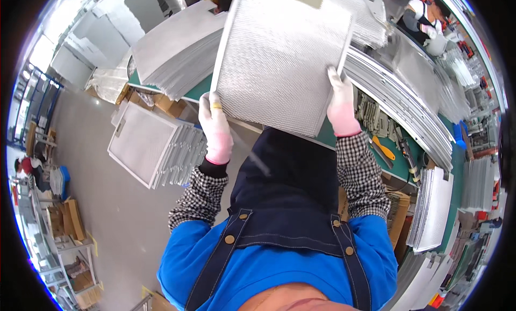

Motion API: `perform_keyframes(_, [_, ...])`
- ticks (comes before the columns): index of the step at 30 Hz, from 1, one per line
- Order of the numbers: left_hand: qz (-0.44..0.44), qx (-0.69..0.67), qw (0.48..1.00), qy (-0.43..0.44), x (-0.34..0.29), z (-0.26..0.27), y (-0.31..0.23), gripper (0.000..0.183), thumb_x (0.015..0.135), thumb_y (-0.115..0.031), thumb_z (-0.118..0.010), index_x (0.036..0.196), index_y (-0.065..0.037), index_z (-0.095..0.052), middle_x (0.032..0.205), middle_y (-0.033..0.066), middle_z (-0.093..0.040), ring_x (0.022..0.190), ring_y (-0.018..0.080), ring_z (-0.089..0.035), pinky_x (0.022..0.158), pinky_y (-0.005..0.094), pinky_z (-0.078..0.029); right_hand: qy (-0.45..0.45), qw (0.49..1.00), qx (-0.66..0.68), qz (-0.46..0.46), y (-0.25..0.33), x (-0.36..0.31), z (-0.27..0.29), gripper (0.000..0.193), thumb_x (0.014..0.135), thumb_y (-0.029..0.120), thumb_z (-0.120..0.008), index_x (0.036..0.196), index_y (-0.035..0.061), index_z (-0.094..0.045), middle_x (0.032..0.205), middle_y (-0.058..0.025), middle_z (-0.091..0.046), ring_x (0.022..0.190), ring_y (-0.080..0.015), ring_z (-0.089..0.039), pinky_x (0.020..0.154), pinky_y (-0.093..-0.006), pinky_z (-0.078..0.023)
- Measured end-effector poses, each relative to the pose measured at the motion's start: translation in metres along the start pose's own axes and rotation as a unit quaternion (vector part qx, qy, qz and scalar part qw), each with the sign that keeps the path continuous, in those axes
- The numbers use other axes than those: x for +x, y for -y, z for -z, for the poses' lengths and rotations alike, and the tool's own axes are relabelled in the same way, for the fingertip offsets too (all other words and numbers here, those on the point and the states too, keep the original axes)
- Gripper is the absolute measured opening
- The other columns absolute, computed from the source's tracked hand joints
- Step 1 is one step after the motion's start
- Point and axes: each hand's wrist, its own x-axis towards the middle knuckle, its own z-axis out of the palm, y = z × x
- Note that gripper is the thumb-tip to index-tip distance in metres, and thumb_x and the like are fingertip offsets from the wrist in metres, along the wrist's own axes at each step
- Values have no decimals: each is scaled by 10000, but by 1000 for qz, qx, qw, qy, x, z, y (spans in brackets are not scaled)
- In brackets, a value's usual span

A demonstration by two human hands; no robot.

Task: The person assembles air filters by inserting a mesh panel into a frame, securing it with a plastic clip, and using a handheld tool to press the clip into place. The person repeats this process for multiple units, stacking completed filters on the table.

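Between my two gloved hands is a framed metal mesh filter panel (279, 63), silvery and rectangular, tilted above the green workbench (325, 134). My left hand (216, 123) grips its lower left edge, the fingers closed against the frame. Higher up on the opposite edge, my right hand (343, 104) clasps the frame, thumb lying along the front. A plain plate is set into the panel's far edge. Beside my left hand stands a stack of similar framed panels (145, 144). Right of my right hand, small metal strips (376, 117) lie on the bench.
A tall pile of mesh sheets (177, 53) sits at the bench's far left. Long metal frame bars (403, 96) are stacked on the right, near an orange-handled tool (382, 148). More panels (432, 209) stand at the lower right. Another person (424, 20) works at the far right.
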Motion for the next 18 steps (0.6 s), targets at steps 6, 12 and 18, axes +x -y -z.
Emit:
perform_keyframes(6, [203,-176,951,154,-102,-58,51,403,1081,-314,-506,1312,13,-541,1176,103,-601,1132,159,-545,1012,296,-431,180,953,-245,2,86,60,51,483,956,322,-697,1249,-56,-628,1080,-53,-670,969,-126,-593,872,-296,-476])
perform_keyframes(12, [9,150,590,794,-116,1,22,511,1035,-373,-560,1369,14,-538,1335,222,-608,1242,324,-575,1077,391,-437,379,789,-444,-191,82,6,90,647,901,364,-710,1344,-87,-572,1204,-175,-677,1080,-239,-638,978,-330,-483])
perform_keyframes(18, [-448,365,672,463,-8,-68,-105,291,780,-164,-767,1051,-103,-681,940,84,-676,889,262,-664,812,395,-521,465,765,-408,-181,73,-21,58,502,951,245,-637,1327,-82,-572,1145,-177,-697,1045,-261,-652,951,-347,-487])
